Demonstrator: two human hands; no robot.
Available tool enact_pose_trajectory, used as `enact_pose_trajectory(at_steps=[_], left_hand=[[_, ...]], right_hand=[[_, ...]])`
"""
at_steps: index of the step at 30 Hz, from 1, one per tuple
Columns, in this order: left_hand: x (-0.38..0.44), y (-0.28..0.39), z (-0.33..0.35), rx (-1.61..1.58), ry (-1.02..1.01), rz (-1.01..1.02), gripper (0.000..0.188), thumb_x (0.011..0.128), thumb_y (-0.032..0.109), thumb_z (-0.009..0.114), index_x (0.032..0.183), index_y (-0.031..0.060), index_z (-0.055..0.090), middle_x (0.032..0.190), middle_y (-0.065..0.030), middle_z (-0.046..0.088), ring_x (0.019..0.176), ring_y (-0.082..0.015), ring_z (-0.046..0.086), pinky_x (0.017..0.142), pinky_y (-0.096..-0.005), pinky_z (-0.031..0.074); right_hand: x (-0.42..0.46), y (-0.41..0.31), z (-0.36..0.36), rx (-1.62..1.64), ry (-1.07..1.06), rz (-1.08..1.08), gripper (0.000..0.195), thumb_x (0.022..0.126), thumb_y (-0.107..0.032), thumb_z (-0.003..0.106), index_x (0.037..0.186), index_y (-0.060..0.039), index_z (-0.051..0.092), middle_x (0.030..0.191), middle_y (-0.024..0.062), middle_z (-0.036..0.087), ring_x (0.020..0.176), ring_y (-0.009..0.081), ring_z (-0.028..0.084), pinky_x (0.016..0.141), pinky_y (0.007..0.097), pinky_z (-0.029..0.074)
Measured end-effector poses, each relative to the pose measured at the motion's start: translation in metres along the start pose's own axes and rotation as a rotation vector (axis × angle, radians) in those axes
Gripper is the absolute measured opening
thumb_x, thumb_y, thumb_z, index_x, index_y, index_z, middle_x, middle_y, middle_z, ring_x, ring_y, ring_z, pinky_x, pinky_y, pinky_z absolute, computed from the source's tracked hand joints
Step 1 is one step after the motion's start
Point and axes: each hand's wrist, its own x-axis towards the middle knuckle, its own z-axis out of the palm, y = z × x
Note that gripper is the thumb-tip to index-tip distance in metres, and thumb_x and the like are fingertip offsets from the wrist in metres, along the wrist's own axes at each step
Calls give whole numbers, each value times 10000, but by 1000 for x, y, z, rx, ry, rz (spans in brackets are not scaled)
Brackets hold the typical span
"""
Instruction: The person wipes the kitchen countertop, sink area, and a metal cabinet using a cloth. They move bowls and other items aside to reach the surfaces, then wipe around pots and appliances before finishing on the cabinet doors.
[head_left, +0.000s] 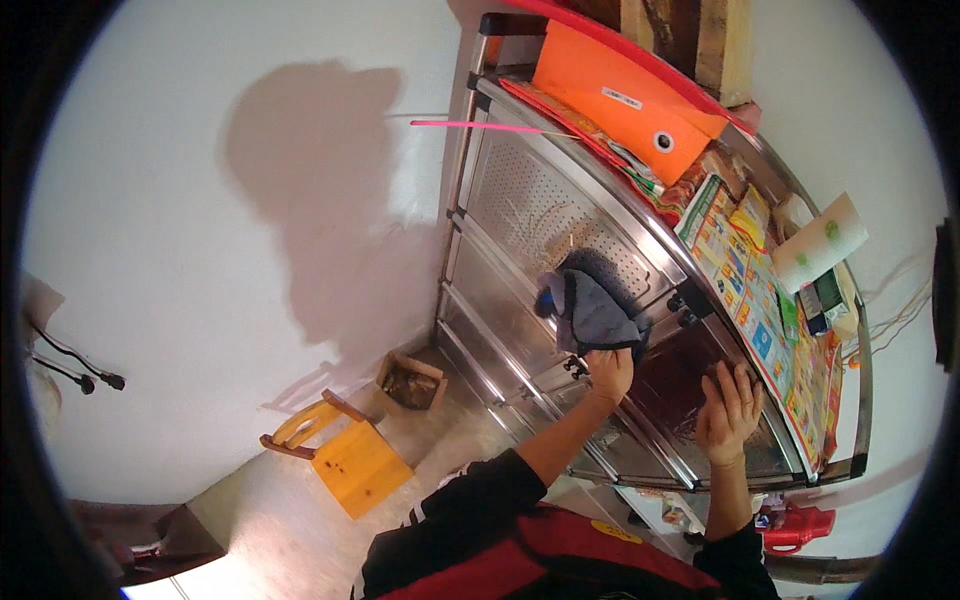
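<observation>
My left hand (611, 373) is closed on a bunched grey cloth (600, 311) with dark edging. The cloth lies against a metal panel with rows of small holes (525, 180) on a stainless-steel rack, below its top shelf, and casts a dark shadow there. A blue patch shows at the cloth's left end. My right hand (727, 416) holds nothing; its fingers are a little apart and its fingertips are at the front rail (697, 292) of the top shelf. Whether they touch the rail, I cannot tell. A dark reddish panel (679, 375) lies between my hands.
On the top shelf are an orange box (607, 97), printed flyers (739, 289), a yellow packet (748, 217) and a paper towel roll (817, 244). A pink stick (476, 126) juts past its edge. A small wooden chair (361, 469) and a box (411, 381) stand on the floor.
</observation>
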Motion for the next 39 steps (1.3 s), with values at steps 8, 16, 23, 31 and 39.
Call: enact_pose_trajectory(at_steps=[8,16,23,31,39], left_hand=[[91,-70,-16,93,401,-228,418,888,160,444,1226,-84,474,1236,-295,483,1162,-435,430,1028,-453,302],[184,-142,-85,247,287,-445,447,922,254,373,1123,-103,553,1162,-317,528,1091,-454,453,982,-468,328],[121,-119,-60,185,300,-489,448,907,262,377,980,-117,604,1021,-339,574,1014,-466,504,931,-492,362],[28,-45,-25,225,211,-446,427,892,276,412,915,-106,601,927,-333,589,869,-488,554,809,-513,432],[-36,9,-18,315,126,-355,371,925,256,399,1010,-57,577,979,-288,583,901,-462,528,815,-509,415]], right_hand=[[-4,1,0,9,-11,-2,291,787,-66,535,1041,-99,673,1268,68,575,1270,276,455,1074,450,254],[-3,-1,5,-13,52,-22,245,799,-69,545,997,-99,685,1215,61,614,1240,268,490,1097,424,216],[-4,0,0,34,3,6,268,777,-60,541,1002,-96,682,1205,65,621,1238,266,493,1094,427,223],[-5,7,-3,181,27,-36,300,738,-32,548,992,-124,678,1268,44,575,1257,253,467,1074,458,271],[-45,12,-26,537,107,-61,322,692,1,562,990,-71,659,1253,125,563,1233,305,472,1067,518,278]])
